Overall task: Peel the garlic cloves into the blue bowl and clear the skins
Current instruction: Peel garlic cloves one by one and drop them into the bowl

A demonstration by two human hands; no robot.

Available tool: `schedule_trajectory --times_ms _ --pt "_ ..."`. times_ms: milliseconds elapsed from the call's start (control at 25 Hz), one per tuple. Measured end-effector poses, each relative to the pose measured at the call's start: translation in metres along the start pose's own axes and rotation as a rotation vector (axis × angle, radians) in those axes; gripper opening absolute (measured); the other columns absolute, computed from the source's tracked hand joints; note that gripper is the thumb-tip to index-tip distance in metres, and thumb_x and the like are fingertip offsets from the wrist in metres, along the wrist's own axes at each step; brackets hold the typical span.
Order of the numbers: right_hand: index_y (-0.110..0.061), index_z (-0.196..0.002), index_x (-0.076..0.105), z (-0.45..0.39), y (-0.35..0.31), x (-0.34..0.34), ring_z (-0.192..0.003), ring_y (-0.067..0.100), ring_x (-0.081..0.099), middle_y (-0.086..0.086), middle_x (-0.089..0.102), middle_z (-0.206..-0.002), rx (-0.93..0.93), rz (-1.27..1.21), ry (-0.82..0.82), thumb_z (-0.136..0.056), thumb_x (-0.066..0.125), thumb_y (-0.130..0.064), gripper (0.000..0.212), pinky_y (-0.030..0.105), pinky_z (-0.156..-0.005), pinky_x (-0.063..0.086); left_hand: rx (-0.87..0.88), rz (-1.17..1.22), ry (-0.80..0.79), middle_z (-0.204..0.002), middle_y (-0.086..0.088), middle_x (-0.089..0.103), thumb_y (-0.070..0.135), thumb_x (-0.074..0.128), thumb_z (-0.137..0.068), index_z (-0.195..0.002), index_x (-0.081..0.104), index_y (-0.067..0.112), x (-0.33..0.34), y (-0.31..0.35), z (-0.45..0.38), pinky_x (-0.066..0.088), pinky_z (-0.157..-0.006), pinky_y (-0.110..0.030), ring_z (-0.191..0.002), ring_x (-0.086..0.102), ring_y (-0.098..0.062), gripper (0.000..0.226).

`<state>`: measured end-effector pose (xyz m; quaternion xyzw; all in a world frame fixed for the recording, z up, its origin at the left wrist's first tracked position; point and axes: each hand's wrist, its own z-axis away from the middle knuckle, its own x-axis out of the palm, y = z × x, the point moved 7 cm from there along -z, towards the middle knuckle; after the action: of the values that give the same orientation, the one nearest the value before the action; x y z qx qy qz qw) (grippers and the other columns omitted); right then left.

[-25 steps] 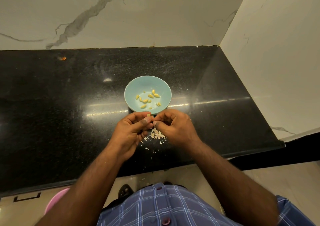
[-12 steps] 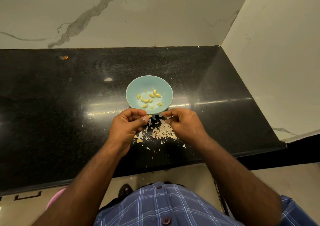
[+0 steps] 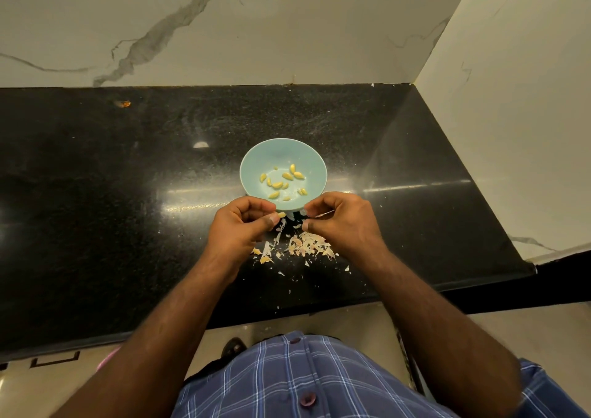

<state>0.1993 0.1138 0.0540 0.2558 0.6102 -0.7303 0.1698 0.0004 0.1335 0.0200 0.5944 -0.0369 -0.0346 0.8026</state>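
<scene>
**Dropping the peeled clove short of the bowl**

Seen from the head camera, a peeled garlic clove (image 3: pixel 281 215) is pinched at the fingertips of the left hand (image 3: pixel 243 225), just at the near rim of the blue bowl (image 3: pixel 256 161), where other cloves (image 3: pixel 283 182) already lie. The right hand (image 3: pixel 340 219) is curled, a thin sliver of skin apparently pinched. If released here, the clove could be lost among the skins (image 3: pixel 303 245) scattered on the black counter (image 3: pixel 96 193). Loose flakes might be swept off the edge.

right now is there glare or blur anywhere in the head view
Head view: a bright glare streak crosses the glossy black granite counter beside the pale blue round bowl; wide-angle bending curves the counter edge; both hands and the papery garlic skins look sharp.
</scene>
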Motion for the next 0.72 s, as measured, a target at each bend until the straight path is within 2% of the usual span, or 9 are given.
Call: schedule_trajectory --times_ms 80,120,200,280,360,520,600,640,720 --pt "-0.019 -0.088 0.078 0.000 -0.003 -0.003 -0.070 0.005 0.070 -0.007 0.075 -0.076 -0.021 -0.002 0.051 -0.075 0.089 -0.021 0.016 0.024 -0.069 0.060 -0.003 -0.002 -0.018 -0.075 0.000 0.072 0.000 0.078 -0.083 -0.094 0.073 0.009 0.000 0.000 -0.001 0.048 -0.055 -0.016 -0.062 0.064 -0.002 0.015" --pt "-0.020 -0.093 0.080 -0.001 -0.005 -0.002 -0.073 0.005 0.070 -0.006 0.076 -0.080 -0.035 0.014 0.053 -0.079 0.086 -0.023 0.016 0.025 -0.072 0.060 -0.003 -0.007 -0.027 -0.075 0.000 0.072 0.001 0.079 -0.082 -0.094 0.073 0.009 -0.001 0.000 -0.001 0.048 -0.055 -0.016 -0.063 0.064 -0.002 0.015" --pt "-0.022 -0.114 0.077 -0.002 -0.010 0.006 -0.094 0.005 0.070 -0.004 0.078 -0.104 -0.063 0.082 -0.037 -0.089 0.077 -0.023 0.025 0.026 -0.090 0.057 -0.002 -0.020 -0.043 -0.076 -0.002 0.073 0.001 0.079 -0.082 -0.093 0.073 0.009 0.000 0.002 -0.002 0.049 -0.056 -0.016 -0.065 0.066 -0.003 0.015" --pt "-0.023 -0.122 0.074 -0.001 -0.015 0.019 -0.109 0.004 0.066 -0.005 0.075 -0.118 -0.066 0.079 -0.161 -0.094 0.071 -0.022 0.028 0.029 -0.102 0.053 0.004 -0.030 -0.059 -0.076 -0.004 0.074 0.002 0.078 -0.084 -0.093 0.072 0.008 0.002 0.004 -0.003 0.050 -0.056 -0.017 -0.068 0.069 -0.008 0.012" --pt "-0.023 -0.110 0.079 -0.001 -0.017 0.023 -0.100 0.004 0.069 -0.007 0.078 -0.104 -0.059 0.053 -0.189 -0.091 0.075 -0.025 0.020 0.034 -0.096 0.057 0.013 -0.069 -0.076 -0.079 -0.008 0.076 0.004 0.074 -0.089 -0.095 0.072 0.008 0.003 0.006 -0.003 0.051 -0.057 -0.019 -0.071 0.071 -0.013 0.008" --pt "-0.023 -0.089 0.078 -0.014 -0.015 0.013 -0.078 0.007 0.071 -0.009 0.075 -0.080 -0.010 0.056 -0.039 -0.083 0.081 -0.022 0.007 0.039 -0.081 0.061 0.013 -0.233 -0.072 -0.075 -0.004 0.077 0.023 0.064 -0.100 -0.094 0.075 0.017 -0.006 0.002 -0.007 0.054 -0.068 -0.029 -0.070 0.069 -0.013 0.014" --pt "-0.025 -0.093 0.077 -0.028 -0.021 0.009 -0.081 0.007 0.069 -0.012 0.073 -0.085 -0.023 0.138 0.011 -0.084 0.079 -0.020 0.011 0.037 -0.081 0.061 0.021 -0.388 -0.052 -0.076 0.002 0.076 0.030 0.065 -0.099 -0.092 0.076 0.024 -0.015 -0.001 -0.009 0.057 -0.075 -0.034 -0.073 0.068 -0.010 0.014" --pt "-0.025 -0.101 0.077 -0.034 -0.024 0.010 -0.084 0.006 0.066 -0.013 0.072 -0.092 -0.042 0.197 0.018 -0.085 0.077 -0.018 0.017 0.034 -0.084 0.060 0.030 -0.466 -0.046 -0.081 0.007 0.075 0.026 0.067 -0.098 -0.096 0.076 0.028 -0.020 -0.002 -0.010 0.056 -0.077 -0.032 -0.078 0.068 -0.007 0.010" --pt "-0.024 -0.113 0.075 -0.040 -0.031 0.012 -0.088 0.004 0.063 -0.010 0.072 -0.105 -0.083 0.271 0.042 -0.090 0.073 -0.020 0.024 0.027 -0.085 0.056 0.036 -0.623 -0.052 -0.093 0.014 0.070 0.015 0.066 -0.097 -0.109 0.073 0.032 -0.029 -0.005 -0.010 0.051 -0.078 -0.025 -0.088 0.064 -0.002 0.022"
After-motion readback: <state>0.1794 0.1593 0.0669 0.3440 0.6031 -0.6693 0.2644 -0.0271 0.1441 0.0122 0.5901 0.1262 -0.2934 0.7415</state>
